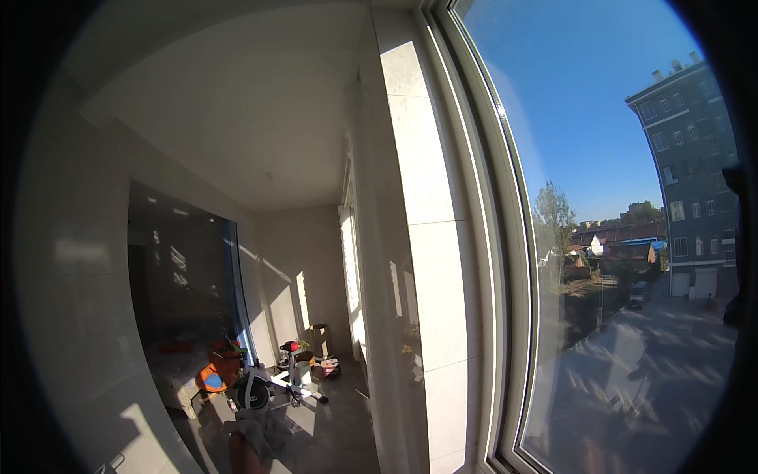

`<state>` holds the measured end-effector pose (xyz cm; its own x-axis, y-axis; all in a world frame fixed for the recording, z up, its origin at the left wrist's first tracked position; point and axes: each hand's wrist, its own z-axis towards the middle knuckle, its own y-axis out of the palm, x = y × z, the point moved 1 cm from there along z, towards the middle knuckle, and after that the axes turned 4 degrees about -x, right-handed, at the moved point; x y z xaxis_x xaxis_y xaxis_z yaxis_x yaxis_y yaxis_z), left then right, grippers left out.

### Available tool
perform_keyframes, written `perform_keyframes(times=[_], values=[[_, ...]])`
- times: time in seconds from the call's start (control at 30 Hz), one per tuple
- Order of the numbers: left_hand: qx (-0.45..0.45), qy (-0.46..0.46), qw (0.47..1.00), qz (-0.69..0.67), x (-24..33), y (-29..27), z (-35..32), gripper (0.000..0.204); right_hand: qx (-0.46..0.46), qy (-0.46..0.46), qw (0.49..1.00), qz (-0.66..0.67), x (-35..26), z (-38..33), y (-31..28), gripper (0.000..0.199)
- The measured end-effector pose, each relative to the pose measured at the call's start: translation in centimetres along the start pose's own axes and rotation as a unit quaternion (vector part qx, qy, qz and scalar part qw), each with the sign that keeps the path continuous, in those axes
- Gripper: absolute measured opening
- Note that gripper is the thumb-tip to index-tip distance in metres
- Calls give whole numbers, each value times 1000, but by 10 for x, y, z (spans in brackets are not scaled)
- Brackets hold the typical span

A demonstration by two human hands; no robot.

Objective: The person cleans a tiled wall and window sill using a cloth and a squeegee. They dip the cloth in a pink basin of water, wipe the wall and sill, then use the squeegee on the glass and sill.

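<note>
Only a small part of my left hand (242, 458) shows at the lower edge, left of centre. A crumpled grey cloth (264, 430) sits bunched over the top of it, and the hand seems to grip it. The fingers themselves are hidden under the cloth. My right hand is not in view. A tall window pane (616, 237) with a white frame (505, 300) fills the right half of the picture, well to the right of the hand.
A white tiled pillar (426, 261) stands beside the window frame. Further back on the tiled floor are an exercise bike (272, 383), a small wooden box (319, 338) and orange and red items (217, 365) by a dark glass door (178, 292). Outside are a street and buildings.
</note>
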<state>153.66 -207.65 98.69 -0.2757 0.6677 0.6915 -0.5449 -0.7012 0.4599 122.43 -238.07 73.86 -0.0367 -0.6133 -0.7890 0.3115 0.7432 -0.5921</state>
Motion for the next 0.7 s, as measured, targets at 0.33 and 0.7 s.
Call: perform_keyframes(times=[0.33, 0.7], values=[[-163, 272, 939, 129, 20, 306, 218, 23, -25, 132, 990, 38, 101, -56, 24, 56], [-121, 423, 867, 236, -17, 420, 277, 93, -41, 194, 979, 48, 146, -74, 27, 52]])
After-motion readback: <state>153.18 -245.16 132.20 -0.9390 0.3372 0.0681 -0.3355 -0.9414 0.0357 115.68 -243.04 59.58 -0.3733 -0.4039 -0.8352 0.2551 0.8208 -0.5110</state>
